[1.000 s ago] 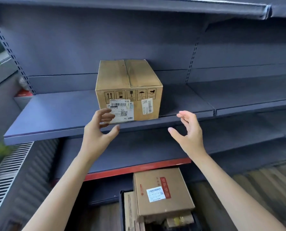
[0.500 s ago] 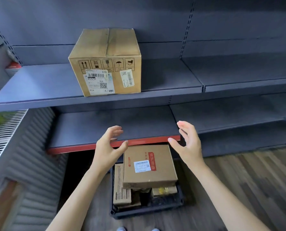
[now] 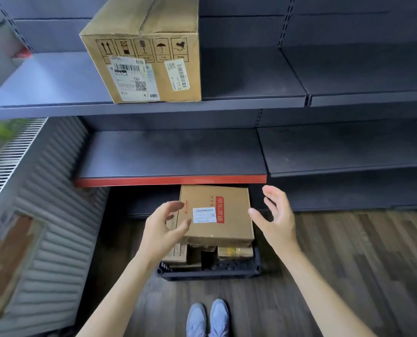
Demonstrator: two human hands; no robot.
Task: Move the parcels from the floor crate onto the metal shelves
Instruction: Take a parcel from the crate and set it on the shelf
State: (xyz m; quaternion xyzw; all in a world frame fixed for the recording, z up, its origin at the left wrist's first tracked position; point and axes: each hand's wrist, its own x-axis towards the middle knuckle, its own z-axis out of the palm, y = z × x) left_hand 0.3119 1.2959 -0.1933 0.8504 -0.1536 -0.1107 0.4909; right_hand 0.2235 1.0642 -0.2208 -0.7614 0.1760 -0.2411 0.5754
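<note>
A tall cardboard box point(image 3: 144, 52) with shipping labels stands on the upper metal shelf point(image 3: 251, 103). Below, a dark floor crate point(image 3: 210, 271) holds several parcels. On top lies a flat brown parcel point(image 3: 229, 229) with a white label and red tape. My left hand point(image 3: 163, 229) hovers at that parcel's left side, fingers spread and holding nothing. My right hand point(image 3: 275, 220) hovers just beyond its right side, also with spread fingers. Neither hand plainly touches the parcel. Smaller boxes under it are mostly hidden.
A lower shelf with a red front edge point(image 3: 171, 181) juts out just above the crate's far end. A ribbed grey panel point(image 3: 44, 215) stands at the left. My grey shoes point(image 3: 207, 317) are on the wooden floor point(image 3: 348, 263) just before the crate.
My view has tilted down from the shelf to the crate. Both hands have dropped from the boxed shelf's edge to either side of the top parcel.
</note>
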